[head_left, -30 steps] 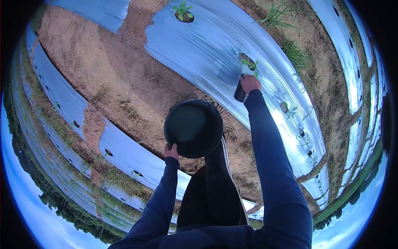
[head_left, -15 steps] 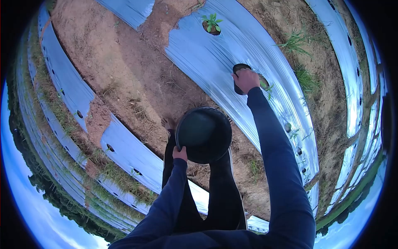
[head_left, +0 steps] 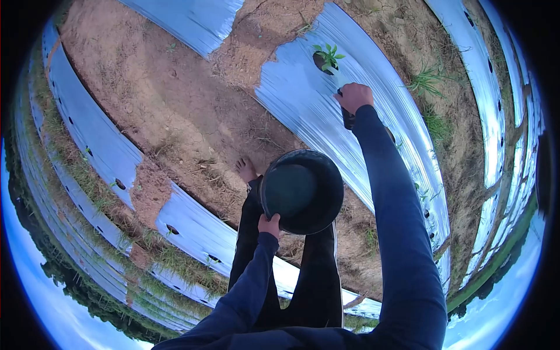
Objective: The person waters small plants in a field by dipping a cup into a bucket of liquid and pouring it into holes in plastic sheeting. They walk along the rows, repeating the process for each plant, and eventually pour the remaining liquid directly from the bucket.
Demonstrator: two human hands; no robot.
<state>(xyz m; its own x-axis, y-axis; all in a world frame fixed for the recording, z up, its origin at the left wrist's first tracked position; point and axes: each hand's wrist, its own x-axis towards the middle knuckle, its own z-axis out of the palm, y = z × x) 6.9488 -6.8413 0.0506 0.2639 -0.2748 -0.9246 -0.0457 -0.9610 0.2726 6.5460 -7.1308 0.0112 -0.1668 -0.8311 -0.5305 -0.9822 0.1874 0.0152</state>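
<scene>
My left hand [head_left: 269, 224] is closed on the rim of a black bucket [head_left: 328, 195], held in front of my legs. Dark greenish liquid [head_left: 290, 188] lies in its bottom. Stretched out over the plastic-covered bed, my right hand [head_left: 355, 98] is wrapped round a dark scoop [head_left: 348, 119], mostly covered by the hand. A clear streak of water [head_left: 340, 77] runs from the scoop towards a small green seedling [head_left: 330, 57]. The seedling grows in a round planting hole [head_left: 321, 62] cut in the silver plastic sheet [head_left: 297, 87].
Bare soil [head_left: 192, 111] forms the path on the left, where my bare foot [head_left: 246, 169] stands. More plastic-covered beds [head_left: 93, 122] with planting holes run along both sides. Grass tufts [head_left: 429, 81] grow between rows.
My right hand has moved forward with the scoop, from a nearer planting hole to the seedling, and water now pours from it. The bucket has shifted slightly right in view, still in my left hand.
</scene>
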